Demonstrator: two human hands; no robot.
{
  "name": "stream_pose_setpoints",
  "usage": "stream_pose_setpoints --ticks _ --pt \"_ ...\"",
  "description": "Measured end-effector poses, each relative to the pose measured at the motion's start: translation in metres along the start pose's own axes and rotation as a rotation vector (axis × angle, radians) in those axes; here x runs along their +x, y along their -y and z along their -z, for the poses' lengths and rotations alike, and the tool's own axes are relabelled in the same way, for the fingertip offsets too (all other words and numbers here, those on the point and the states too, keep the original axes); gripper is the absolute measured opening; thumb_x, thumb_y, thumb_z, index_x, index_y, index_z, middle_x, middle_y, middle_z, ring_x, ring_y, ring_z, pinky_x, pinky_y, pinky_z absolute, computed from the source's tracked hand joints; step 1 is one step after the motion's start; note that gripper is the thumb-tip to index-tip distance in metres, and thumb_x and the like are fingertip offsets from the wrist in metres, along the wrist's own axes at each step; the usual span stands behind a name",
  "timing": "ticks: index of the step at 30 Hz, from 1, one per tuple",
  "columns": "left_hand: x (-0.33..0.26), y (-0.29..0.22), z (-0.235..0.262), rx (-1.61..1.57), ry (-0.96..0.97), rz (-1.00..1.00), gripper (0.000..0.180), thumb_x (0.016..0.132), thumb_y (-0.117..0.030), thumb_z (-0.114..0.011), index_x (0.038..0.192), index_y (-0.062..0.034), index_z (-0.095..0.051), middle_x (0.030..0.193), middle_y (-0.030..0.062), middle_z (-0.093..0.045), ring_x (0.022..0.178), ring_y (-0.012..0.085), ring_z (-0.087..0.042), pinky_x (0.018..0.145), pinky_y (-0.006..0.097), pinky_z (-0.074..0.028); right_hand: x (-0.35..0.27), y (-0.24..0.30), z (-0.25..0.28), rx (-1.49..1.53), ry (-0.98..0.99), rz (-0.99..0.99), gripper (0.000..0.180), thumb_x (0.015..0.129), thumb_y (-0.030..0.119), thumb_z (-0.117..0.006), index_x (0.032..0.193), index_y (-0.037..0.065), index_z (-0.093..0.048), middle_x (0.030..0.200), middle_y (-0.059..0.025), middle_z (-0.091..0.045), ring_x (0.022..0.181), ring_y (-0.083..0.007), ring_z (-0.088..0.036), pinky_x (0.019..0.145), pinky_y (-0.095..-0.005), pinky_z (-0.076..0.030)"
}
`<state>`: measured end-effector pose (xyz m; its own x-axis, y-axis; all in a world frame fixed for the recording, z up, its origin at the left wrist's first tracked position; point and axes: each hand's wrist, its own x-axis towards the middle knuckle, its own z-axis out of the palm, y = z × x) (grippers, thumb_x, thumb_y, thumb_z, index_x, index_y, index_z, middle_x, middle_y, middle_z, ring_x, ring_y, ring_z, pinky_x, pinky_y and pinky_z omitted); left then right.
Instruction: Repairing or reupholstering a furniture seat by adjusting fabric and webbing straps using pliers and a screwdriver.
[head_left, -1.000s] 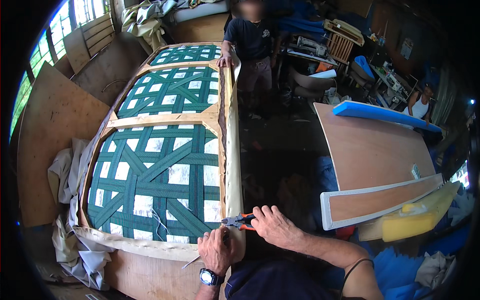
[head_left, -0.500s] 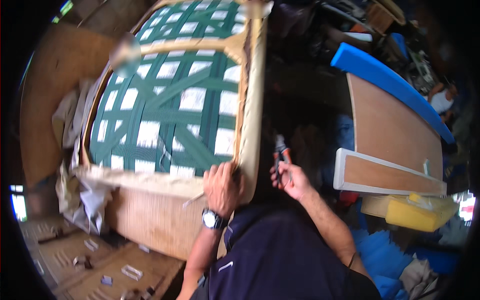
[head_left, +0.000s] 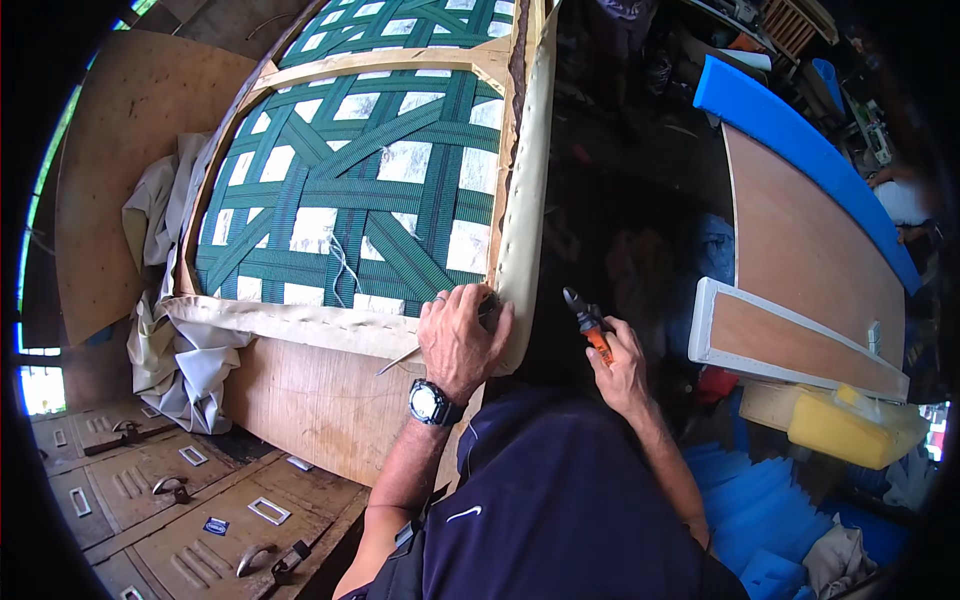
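An upholstered seat frame [head_left: 350, 336] with cream fabric edges and woven green webbing [head_left: 372, 194] lies underside up before me. My left hand [head_left: 462, 335] is closed over its near right corner, fingers curled at the wooden inner edge. From under that hand a thin metal-shafted tool [head_left: 398, 361] sticks out to the left; its handle is hidden in the palm. To the right of the frame, my right hand [head_left: 625, 372] grips pliers [head_left: 592, 326] with orange and black handles, their jaws pointing up and left, apart from the frame.
Below the frame is a wooden panel [head_left: 310, 400], beside brown metal lockers [head_left: 200, 500]. Draped cream fabric [head_left: 185, 370] hangs at left. On the right are a blue-foam-edged board [head_left: 810, 220], a white-edged panel [head_left: 790, 345], yellow foam [head_left: 850, 428] and blue sheets [head_left: 760, 500].
My right hand has turned the pliers, and the fingers now wrap closer round their handles. My left hand remains at the frame's corner with the tool. The whole view has shifted slightly.
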<state>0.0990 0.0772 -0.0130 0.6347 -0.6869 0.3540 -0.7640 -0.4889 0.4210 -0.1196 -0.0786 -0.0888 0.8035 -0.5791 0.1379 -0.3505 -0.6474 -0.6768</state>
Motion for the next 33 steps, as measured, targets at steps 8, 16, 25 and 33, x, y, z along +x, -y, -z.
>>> stream_pose_setpoints --ticks 8,16,25,33 --pt "0.019 -0.008 -0.003 -0.001 0.103 0.107 0.029 0.088 -0.031 -0.077 0.095 -0.0055 -0.066 0.082 0.011 -0.07 0.08 0.032 -0.07 0.072 0.046 -0.053 -0.025 -0.009 -0.011 -0.024 0.079 -0.014 0.028 0.085 0.01 -0.077 0.107 -0.005 -0.069 0.132 -0.0194 -0.06 0.119 -0.0383 -0.06 0.103 -0.0478 -0.049" --pt "0.01 -0.022 0.001 0.078 0.22 -0.058 0.024 0.084 -0.014 -0.068 0.103 -0.0001 -0.063 0.073 0.0148 -0.067 0.07 0.0338 -0.069 0.065 0.045 -0.055 -0.031 -0.017 -0.012 0.268 0.072 -0.224 0.029 0.089 0.014 -0.075 0.111 -0.004 -0.07 0.132 -0.0201 -0.06 0.119 -0.0406 -0.06 0.103 -0.0475 -0.049" --pt "-0.065 -0.029 0.021 -0.037 0.237 -0.035 0.051 0.093 -0.017 -0.067 0.141 -0.0068 -0.055 0.09 0.012 -0.067 0.068 0.0308 -0.068 0.062 0.044 -0.054 0.005 0.016 0.03 0.107 0.117 -0.041 0.034 0.086 0.01 -0.077 0.117 -0.003 -0.071 0.142 -0.0171 -0.056 0.127 -0.0373 -0.056 0.109 -0.0467 -0.044" --pt "-0.045 -0.028 0.03 0.074 0.353 0.149 0.055 0.096 -0.032 -0.07 0.144 -0.0087 -0.057 0.091 0.0143 -0.073 0.073 0.0324 -0.072 0.061 0.044 -0.055 0.042 0.06 0.028 -0.379 0.067 0.365 0.033 0.08 0.004 -0.073 0.113 0.0 -0.073 0.137 -0.0187 -0.055 0.129 -0.0339 -0.054 0.111 -0.0516 -0.04"
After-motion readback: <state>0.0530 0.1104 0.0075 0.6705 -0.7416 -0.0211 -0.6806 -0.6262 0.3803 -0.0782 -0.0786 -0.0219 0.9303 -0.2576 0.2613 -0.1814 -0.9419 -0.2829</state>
